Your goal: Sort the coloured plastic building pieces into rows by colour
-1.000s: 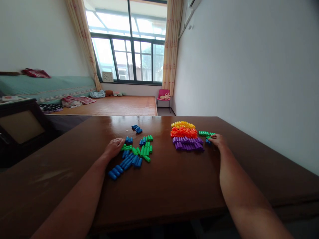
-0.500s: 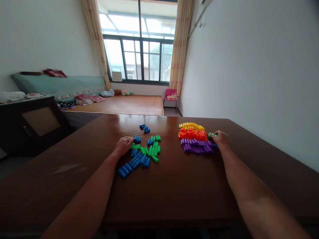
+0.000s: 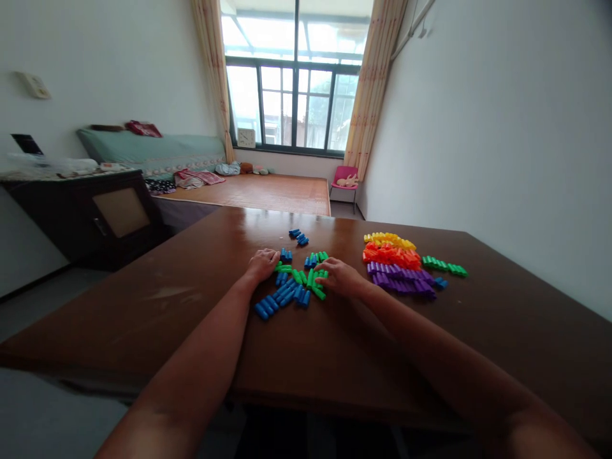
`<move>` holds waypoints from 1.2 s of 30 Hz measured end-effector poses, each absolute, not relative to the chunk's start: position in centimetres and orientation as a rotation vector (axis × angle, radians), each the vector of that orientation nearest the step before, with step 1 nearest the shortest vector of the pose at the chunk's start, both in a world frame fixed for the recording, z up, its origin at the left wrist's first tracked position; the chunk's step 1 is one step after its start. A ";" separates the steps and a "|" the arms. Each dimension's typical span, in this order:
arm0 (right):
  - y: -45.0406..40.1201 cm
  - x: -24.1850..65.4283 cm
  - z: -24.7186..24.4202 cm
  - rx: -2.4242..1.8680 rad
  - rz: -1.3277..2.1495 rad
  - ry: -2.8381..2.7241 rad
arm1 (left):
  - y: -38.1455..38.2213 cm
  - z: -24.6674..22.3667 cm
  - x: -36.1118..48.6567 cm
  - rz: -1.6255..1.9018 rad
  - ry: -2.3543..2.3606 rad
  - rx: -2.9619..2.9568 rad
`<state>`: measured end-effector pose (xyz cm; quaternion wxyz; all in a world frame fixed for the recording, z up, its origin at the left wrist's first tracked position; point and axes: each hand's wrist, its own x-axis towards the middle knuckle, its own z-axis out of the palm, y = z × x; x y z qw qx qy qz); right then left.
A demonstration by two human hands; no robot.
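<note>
On the brown table (image 3: 191,331) lies a loose cluster of small plastic cylinder-shaped pieces, blue (image 3: 287,292) and green (image 3: 312,279). My left hand (image 3: 262,264) rests at the cluster's left edge, fingers loosely bent beside blue and green pieces, with nothing visible in it. Over the cluster's right side is my right hand (image 3: 338,278), its fingers apart and touching or just above green pieces; the fingertips partly cover them. Farther right, sorted rows lie side by side: yellow pieces (image 3: 389,240), orange pieces (image 3: 392,256), purple pieces (image 3: 401,279) and a green row (image 3: 444,266).
Some blue pieces (image 3: 299,237) lie apart behind the cluster, and a few blue ones (image 3: 440,283) sit by the purple rows. Beyond the table are a bed (image 3: 268,191), a pink chair (image 3: 345,181) and a dark cabinet (image 3: 79,217).
My right hand has left the green row at the right and moved left to the cluster. My left hand stays at its edge. The view has turned slightly left.
</note>
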<state>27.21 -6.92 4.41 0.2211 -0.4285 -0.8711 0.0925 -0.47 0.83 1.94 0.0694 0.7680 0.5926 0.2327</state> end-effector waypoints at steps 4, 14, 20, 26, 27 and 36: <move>-7.1 26.5 3.9 -1.304 0.104 -2.507 | 0.3 2.6 -0.1 0.597 1.880 2.302; -7.5 29.0 3.8 -1.579 0.114 -2.328 | -0.1 2.9 0.2 0.648 1.881 2.237; -7.6 29.2 3.3 -1.416 0.054 -2.277 | -0.5 3.6 0.4 0.900 1.847 2.324; -7.9 29.2 4.2 -1.186 -0.044 -2.185 | -2.1 4.9 2.8 1.229 1.263 2.486; -8.1 28.9 4.3 -1.162 -0.063 -2.178 | -2.5 4.9 3.4 1.194 1.155 2.490; -8.6 28.8 4.8 -1.206 -0.209 -2.213 | -3.4 5.0 4.4 0.986 1.050 2.323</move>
